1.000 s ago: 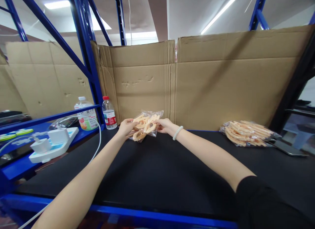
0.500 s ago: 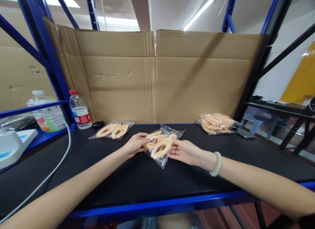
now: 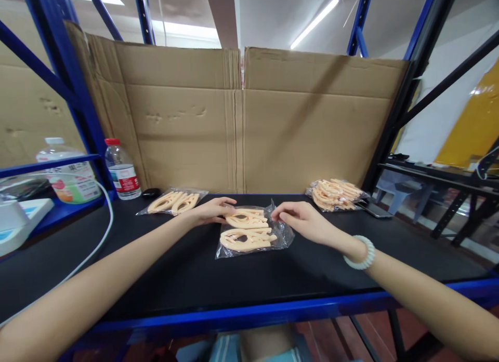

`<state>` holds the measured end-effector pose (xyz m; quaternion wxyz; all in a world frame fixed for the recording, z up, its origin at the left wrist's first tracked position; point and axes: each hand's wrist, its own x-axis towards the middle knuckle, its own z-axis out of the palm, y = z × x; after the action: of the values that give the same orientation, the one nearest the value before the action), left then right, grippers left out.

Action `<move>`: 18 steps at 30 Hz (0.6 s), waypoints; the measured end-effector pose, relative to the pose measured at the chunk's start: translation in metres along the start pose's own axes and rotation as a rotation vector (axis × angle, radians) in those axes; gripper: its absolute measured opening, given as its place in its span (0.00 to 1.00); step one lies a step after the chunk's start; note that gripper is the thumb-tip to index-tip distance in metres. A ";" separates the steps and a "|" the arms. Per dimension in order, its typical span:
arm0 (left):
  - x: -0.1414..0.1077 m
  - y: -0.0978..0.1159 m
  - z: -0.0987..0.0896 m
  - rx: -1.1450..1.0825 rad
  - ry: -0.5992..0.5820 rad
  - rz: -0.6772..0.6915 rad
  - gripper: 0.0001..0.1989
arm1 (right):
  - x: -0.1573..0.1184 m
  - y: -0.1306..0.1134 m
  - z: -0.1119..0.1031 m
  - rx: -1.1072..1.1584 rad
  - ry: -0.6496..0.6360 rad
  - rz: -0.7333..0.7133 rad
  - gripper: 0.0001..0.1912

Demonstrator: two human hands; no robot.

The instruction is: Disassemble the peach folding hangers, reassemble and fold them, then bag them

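Observation:
A clear plastic bag (image 3: pixel 278 239) lies flat on the black tabletop in front of me. Inside are two cream-coloured plastic pieces (image 3: pixel 245 240) that look like folded travel hangers, one nearer me than the other. My left hand (image 3: pixel 212 211) is at the bag's upper left edge, fingers and thumb gripping that end, with the index finger slightly raised. At the opposite side, my right hand (image 3: pixel 302 222) has its fingers curled and pinched on the loose film near the upper right corner. A pale coiled band (image 3: pixel 360 253) circles my right wrist.
Another bag of two such pieces (image 3: pixel 173 202) lies at the back left, near a red-capped bottle (image 3: pixel 122 172). A heap of bagged pieces (image 3: pixel 337 194) sits back right beside a phone-like slab (image 3: pixel 376 210). A white cable (image 3: pixel 103 232) crosses the left side. Cardboard (image 3: pixel 187 138) walls the back.
The bag was held tilted between both hands; now it lies flat and turned, its pieces pointing sideways. My right hand has shifted from the pieces to the film at the upper right.

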<state>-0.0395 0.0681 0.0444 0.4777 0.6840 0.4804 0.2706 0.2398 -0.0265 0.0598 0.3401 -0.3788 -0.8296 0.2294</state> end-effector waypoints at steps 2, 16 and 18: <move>0.002 -0.001 0.002 0.104 0.089 0.033 0.29 | 0.010 0.015 -0.002 -0.265 -0.058 -0.167 0.11; -0.035 -0.035 0.036 0.655 0.265 0.272 0.33 | 0.043 0.056 0.002 -0.407 -0.302 -0.361 0.16; -0.031 -0.040 0.036 0.710 0.247 0.289 0.33 | 0.048 0.058 0.000 -0.429 -0.304 -0.349 0.15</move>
<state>-0.0374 0.0287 -0.0034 0.1070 0.8294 0.4966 0.2324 0.2435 0.0463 0.0415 0.1587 -0.2549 -0.9529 0.0415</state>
